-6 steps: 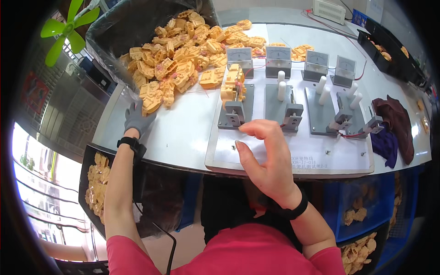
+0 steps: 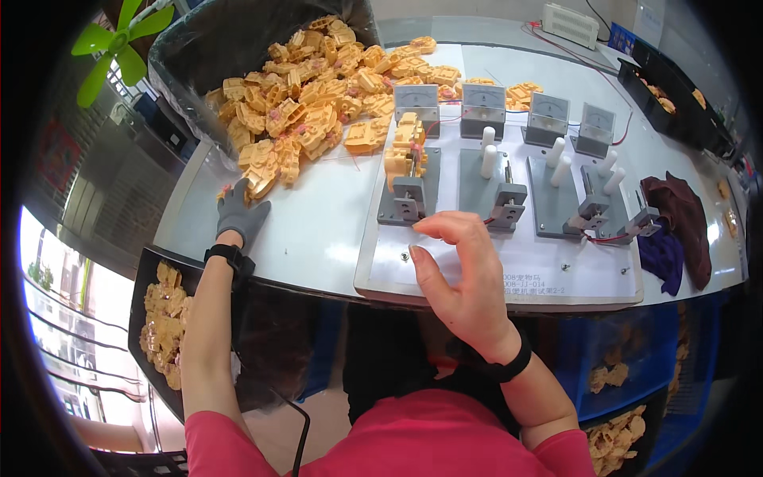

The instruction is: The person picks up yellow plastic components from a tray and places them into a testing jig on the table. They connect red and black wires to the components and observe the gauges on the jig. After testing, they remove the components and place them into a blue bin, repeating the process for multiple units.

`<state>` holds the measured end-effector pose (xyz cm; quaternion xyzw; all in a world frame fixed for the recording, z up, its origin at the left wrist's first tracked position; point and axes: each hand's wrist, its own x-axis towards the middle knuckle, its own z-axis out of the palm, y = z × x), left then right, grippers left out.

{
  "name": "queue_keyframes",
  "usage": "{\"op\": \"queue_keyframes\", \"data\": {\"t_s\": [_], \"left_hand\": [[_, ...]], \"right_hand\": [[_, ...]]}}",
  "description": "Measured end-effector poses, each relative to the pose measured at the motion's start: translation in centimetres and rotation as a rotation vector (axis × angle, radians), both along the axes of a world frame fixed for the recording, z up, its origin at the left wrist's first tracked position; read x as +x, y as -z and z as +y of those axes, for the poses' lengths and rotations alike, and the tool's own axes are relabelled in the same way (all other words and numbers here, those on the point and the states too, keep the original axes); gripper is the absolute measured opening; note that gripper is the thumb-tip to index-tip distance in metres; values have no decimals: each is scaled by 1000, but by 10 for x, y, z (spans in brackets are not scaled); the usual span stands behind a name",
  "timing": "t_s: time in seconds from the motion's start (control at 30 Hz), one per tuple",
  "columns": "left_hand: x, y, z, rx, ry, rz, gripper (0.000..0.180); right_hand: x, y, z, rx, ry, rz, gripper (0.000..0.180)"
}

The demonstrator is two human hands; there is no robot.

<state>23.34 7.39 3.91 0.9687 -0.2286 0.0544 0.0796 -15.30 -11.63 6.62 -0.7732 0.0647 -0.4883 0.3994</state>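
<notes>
My left hand [image 2: 241, 215], in a grey glove, is at the near edge of a heap of yellow plastic housings [image 2: 306, 119]. Its fingers are curled, and a bit of a yellow plastic housing [image 2: 223, 192] pokes out beside them. Most of that piece is hidden by the glove. My bare right hand [image 2: 465, 278] hovers over the white board [image 2: 381, 274], thumb and forefinger apart with nothing between them. Just beyond its fingertips stands the leftmost grey test fixture [image 2: 408, 199], with a yellow plastic housing [image 2: 404, 151] mounted upright on it.
Three more grey fixtures with white pegs [image 2: 488, 163] stand to the right, with dial meters [image 2: 483, 106] behind. A dark lined bin [image 2: 191, 71] spills the heap. Dark cloths [image 2: 677, 222] lie at the right. Below the table are a black crate [image 2: 143, 298] and a blue crate [image 2: 636, 374].
A bit of yellow plastic now shows beside my left fingers, which have curled slightly. My right hand stays nearly still over the board.
</notes>
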Motion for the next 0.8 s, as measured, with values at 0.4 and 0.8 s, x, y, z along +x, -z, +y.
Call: {"op": "queue_keyframes", "data": {"t_s": [0.4,0.8], "left_hand": [[-38,6,46,-123,168,-41,59],[-126,-23,57,-911,267,685,66]], "right_hand": [[3,2,4,-26,49,77,23],[4,2,8,-141,60,106,23]]}}
